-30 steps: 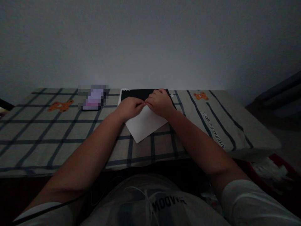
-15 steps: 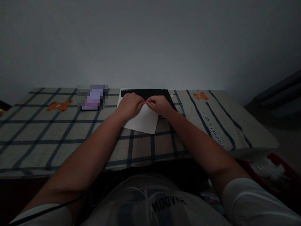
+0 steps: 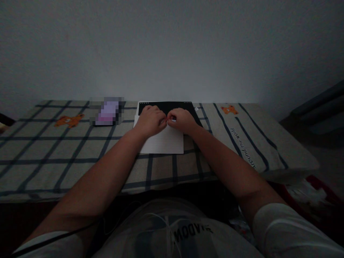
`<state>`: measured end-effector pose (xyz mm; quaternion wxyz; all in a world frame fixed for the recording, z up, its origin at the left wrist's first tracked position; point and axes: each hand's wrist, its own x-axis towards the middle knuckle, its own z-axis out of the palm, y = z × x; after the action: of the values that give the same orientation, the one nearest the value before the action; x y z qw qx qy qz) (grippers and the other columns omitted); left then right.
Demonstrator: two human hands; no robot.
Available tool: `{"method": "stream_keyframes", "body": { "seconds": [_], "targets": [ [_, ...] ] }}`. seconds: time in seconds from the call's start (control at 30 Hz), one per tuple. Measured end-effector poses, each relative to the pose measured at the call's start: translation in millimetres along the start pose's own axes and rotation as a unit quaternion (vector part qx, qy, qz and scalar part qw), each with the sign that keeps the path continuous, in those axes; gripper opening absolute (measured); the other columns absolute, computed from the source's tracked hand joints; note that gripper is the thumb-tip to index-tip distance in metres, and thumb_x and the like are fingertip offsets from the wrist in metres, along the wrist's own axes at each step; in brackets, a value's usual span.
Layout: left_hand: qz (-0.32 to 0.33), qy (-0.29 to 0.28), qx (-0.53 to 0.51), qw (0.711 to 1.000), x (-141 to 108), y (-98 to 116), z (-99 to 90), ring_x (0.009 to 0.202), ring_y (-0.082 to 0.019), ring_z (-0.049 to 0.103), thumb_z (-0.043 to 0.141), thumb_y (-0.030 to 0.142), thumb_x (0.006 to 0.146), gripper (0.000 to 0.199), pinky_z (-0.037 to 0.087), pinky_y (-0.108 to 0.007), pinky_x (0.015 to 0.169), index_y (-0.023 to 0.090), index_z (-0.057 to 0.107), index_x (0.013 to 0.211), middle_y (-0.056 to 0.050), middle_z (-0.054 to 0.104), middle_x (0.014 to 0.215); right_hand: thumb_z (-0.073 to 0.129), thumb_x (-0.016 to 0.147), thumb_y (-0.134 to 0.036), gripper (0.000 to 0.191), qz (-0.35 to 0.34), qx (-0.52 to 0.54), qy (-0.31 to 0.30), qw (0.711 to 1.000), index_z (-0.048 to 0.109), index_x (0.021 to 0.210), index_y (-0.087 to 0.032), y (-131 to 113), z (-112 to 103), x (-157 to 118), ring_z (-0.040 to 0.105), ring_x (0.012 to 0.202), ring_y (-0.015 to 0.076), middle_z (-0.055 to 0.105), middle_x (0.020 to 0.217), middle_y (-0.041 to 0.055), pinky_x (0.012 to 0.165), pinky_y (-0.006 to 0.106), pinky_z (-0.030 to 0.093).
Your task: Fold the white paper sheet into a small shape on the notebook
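Note:
A white sheet of paper (image 3: 163, 142) lies over a black item (image 3: 168, 106) with a white left border, on the checked cloth. My left hand (image 3: 152, 121) pinches the sheet's upper part, fingers curled. Close against it, my right hand (image 3: 181, 120) also pinches the paper between thumb and forefinger. The fingertips of both hands almost touch. The top edge of the sheet is hidden by my hands.
A phone (image 3: 108, 111), partly blurred out, lies on the checked cloth (image 3: 80, 150) to the left. A small white scrap (image 3: 196, 109) is right of the black item. Behind the table stands a plain wall (image 3: 172, 50).
The white sheet has turned a little, so its lower edge now runs straight across and its lower right corner sits further right. Both hands have shifted slightly.

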<state>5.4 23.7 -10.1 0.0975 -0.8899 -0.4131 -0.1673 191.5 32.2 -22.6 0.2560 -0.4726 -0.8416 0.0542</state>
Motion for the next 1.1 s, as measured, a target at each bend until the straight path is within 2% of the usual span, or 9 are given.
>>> {"method": "stream_keyframes", "body": {
  "seconds": [0.2, 0.33, 0.47, 0.53, 0.67, 0.8, 0.93, 1.03, 1.1],
  "targets": [
    [-0.006, 0.007, -0.011, 1.000, -0.5, -5.1, 1.1, 0.102, -0.032, 0.063, 0.053, 0.028, 0.091, 0.024, 0.040, -0.051, 0.097, 0.019, 0.075, 0.087, -0.010, 0.078, 0.094, 0.061, 0.081, -0.022, 0.011, 0.011, 0.021, -0.008, 1.000, 0.071, 0.084, -0.019, 7.0, -0.7, 1.4, 0.059, 0.086, 0.0204, 0.071, 0.089, 0.0047, 0.077, 0.033, 0.039],
    [-0.025, 0.031, -0.013, 0.999, -2.6, -17.9, 2.6, 0.103, -0.032, 0.064, 0.053, 0.028, 0.090, 0.024, 0.040, -0.053, 0.099, 0.019, 0.075, 0.085, -0.010, 0.078, 0.094, 0.063, 0.078, -0.019, 0.005, 0.050, 0.028, -0.011, 0.998, 0.068, 0.079, -0.019, 23.4, -7.1, 0.9, 0.058, 0.080, 0.0185, 0.069, 0.086, 0.0043, 0.071, 0.031, 0.038],
    [-0.032, 0.026, -0.021, 0.999, -3.7, -27.1, 2.3, 0.102, -0.033, 0.064, 0.052, 0.028, 0.089, 0.025, 0.041, -0.052, 0.099, 0.019, 0.075, 0.086, -0.011, 0.079, 0.095, 0.064, 0.078, -0.018, 0.003, 0.085, 0.049, -0.034, 0.995, 0.067, 0.079, -0.019, 38.3, -13.4, -0.1, 0.058, 0.074, 0.0171, 0.068, 0.082, 0.0037, 0.067, 0.030, 0.038],
    [-0.026, 0.021, -0.025, 0.999, -3.5, -27.0, 2.2, 0.102, -0.032, 0.064, 0.052, 0.029, 0.090, 0.026, 0.042, -0.052, 0.097, 0.019, 0.075, 0.086, -0.011, 0.078, 0.094, 0.063, 0.078, -0.018, 0.006, 0.068, 0.043, -0.012, 0.997, 0.067, 0.082, -0.019, 40.2, -13.7, -0.6, 0.058, 0.076, 0.0183, 0.069, 0.085, 0.0047, 0.069, 0.030, 0.040],
    [-0.006, 0.008, -0.025, 1.000, -2.5, -21.3, 3.0, 0.100, -0.032, 0.063, 0.051, 0.029, 0.089, 0.027, 0.043, -0.052, 0.096, 0.020, 0.076, 0.086, -0.011, 0.078, 0.093, 0.058, 0.081, -0.018, 0.018, -0.023, 0.053, 0.032, 0.998, 0.071, 0.092, -0.018, 34.7, -9.3, -1.6, 0.062, 0.093, 0.0230, 0.072, 0.094, 0.0072, 0.084, 0.035, 0.043],
    [-0.011, 0.005, -0.017, 1.000, -1.8, -17.3, 3.9, 0.099, -0.032, 0.062, 0.052, 0.028, 0.089, 0.026, 0.043, -0.051, 0.094, 0.021, 0.076, 0.084, -0.010, 0.078, 0.092, 0.051, 0.087, -0.019, 0.023, -0.043, 0.056, 0.022, 0.997, 0.074, 0.093, -0.019, 28.9, -6.8, -2.0, 0.063, 0.102, 0.0246, 0.075, 0.102, 0.0086, 0.094, 0.038, 0.042],
    [-0.019, 0.000, -0.015, 1.000, -2.1, -16.9, 3.3, 0.100, -0.031, 0.062, 0.052, 0.029, 0.089, 0.026, 0.042, -0.050, 0.094, 0.021, 0.076, 0.085, -0.010, 0.079, 0.093, 0.045, 0.094, -0.022, 0.031, -0.037, 0.076, 0.017, 0.996, 0.075, 0.092, -0.019, 29.1, -7.5, -1.2, 0.064, 0.101, 0.0229, 0.076, 0.101, 0.0082, 0.094, 0.036, 0.042],
    [-0.016, 0.004, -0.019, 1.000, -2.8, -16.0, 2.4, 0.100, -0.031, 0.062, 0.051, 0.029, 0.089, 0.027, 0.042, -0.050, 0.094, 0.021, 0.076, 0.085, -0.010, 0.078, 0.093, 0.051, 0.094, -0.029, 0.027, -0.046, 0.062, 0.002, 0.997, 0.076, 0.095, -0.018, 28.9, -6.5, -0.7, 0.062, 0.096, 0.0223, 0.074, 0.097, 0.0083, 0.090, 0.035, 0.042],
    [-0.015, 0.013, -0.023, 1.000, -3.3, -14.6, 1.6, 0.100, -0.031, 0.062, 0.052, 0.029, 0.090, 0.026, 0.042, -0.050, 0.095, 0.021, 0.076, 0.085, -0.010, 0.078, 0.092, 0.057, 0.090, -0.028, 0.022, -0.056, 0.047, -0.015, 0.997, 0.076, 0.095, -0.017, 27.5, -5.2, -0.5, 0.061, 0.093, 0.0221, 0.073, 0.095, 0.0084, 0.088, 0.035, 0.042]
  ]
}}
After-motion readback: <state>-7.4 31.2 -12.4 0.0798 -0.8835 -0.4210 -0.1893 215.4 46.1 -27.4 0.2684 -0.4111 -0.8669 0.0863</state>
